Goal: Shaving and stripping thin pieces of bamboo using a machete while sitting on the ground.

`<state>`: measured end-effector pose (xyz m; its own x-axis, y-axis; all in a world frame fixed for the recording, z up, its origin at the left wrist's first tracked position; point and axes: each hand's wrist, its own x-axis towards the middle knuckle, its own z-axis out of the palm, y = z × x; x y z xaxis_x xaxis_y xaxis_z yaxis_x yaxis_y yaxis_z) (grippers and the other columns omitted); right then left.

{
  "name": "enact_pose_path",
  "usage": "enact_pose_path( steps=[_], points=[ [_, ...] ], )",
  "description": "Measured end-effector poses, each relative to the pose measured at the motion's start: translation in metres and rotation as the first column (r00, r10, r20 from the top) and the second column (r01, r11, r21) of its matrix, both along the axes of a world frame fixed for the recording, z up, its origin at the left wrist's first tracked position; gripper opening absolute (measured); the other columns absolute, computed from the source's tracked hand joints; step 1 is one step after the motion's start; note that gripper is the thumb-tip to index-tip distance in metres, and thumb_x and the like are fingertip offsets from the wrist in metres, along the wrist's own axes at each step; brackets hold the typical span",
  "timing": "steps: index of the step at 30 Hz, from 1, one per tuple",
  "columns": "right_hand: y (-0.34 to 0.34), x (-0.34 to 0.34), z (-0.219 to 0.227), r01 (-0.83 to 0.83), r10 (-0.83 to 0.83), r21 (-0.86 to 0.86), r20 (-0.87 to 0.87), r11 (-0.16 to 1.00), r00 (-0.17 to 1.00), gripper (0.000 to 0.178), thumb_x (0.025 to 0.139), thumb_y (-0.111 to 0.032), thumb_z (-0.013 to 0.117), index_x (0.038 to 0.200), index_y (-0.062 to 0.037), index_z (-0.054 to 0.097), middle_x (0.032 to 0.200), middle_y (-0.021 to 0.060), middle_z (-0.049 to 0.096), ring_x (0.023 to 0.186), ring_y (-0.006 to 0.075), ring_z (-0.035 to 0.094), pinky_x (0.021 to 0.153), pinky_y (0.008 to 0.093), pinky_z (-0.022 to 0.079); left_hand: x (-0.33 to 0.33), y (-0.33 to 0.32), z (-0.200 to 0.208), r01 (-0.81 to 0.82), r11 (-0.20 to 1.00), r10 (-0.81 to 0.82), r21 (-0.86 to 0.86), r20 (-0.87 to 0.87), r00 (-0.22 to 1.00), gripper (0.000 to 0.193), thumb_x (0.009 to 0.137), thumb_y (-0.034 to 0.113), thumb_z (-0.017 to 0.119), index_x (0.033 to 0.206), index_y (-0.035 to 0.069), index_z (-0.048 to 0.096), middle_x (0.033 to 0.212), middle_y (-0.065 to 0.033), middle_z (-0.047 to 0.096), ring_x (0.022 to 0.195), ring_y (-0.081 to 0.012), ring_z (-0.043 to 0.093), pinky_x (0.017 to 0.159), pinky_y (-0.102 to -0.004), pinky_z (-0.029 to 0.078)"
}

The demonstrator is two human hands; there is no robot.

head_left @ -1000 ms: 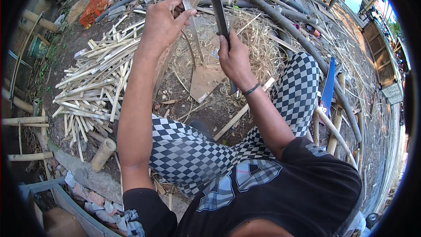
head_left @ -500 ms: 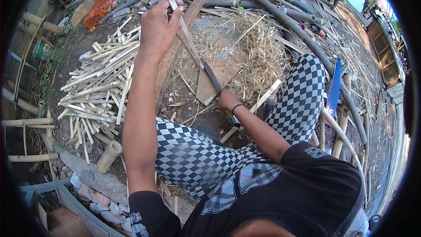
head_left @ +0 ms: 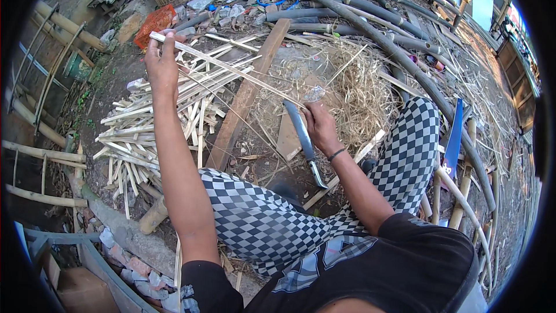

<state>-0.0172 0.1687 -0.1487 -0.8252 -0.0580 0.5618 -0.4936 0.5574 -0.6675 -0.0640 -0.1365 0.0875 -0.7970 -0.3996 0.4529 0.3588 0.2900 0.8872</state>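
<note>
Fingers of the left hand (head_left: 162, 72) and right hand (head_left: 322, 127) pinch one pale strip (head_left: 220, 62) at opposite ends.
Its long axis slants down rightward — one machete (head_left: 299, 128) just beside the right hand, the nearer one; beyond, one wooden plank (head_left: 236, 122), one blue saw (head_left: 453, 139) and a strip pile (head_left: 130, 150) — too many to count.

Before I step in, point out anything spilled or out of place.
Curly shavings lie strewn in an untidy tangle, as if spilled. The knife sits bare-bladed outside the grip of the right hand, so it looks loose.
</note>
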Motion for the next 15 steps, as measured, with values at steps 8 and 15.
enact_pose_path(
  steps=[8,15],
  points=[
    [-0.008,-0.006,-0.022,-0.072,0.099,-0.079,0.422,0.994,0.901,0.031,0.099,-0.026,0.055,0.084,-0.0009,0.067,0.065,0.0194,0.062,0.06,0.0332,0.063,0.061,0.0439,0.048,0.003,0.033,-0.005,0.13,0.978,-0.142,-0.163,-0.067,0.988,0.023,0.095,0.025,0.067,0.109,0.007,0.063,0.087,-0.0035,0.074,0.046,-0.0028,0.046,0.039,-0.0205,0.036],
    [0.004,-0.007,-0.046,0.057,0.164,-0.269,0.726,0.961,0.667,0.033,0.102,-0.026,0.052,0.084,-0.0024,0.067,0.059,0.0024,0.057,0.049,0.0118,0.055,0.045,0.031,0.042,0.025,0.123,-0.023,0.269,0.797,-0.337,-0.541,-0.028,0.941,0.017,0.088,0.019,0.074,0.086,0.004,0.069,0.077,-0.0037,0.071,0.061,-0.0086,0.059,0.059,-0.028,0.048]
  ],
)
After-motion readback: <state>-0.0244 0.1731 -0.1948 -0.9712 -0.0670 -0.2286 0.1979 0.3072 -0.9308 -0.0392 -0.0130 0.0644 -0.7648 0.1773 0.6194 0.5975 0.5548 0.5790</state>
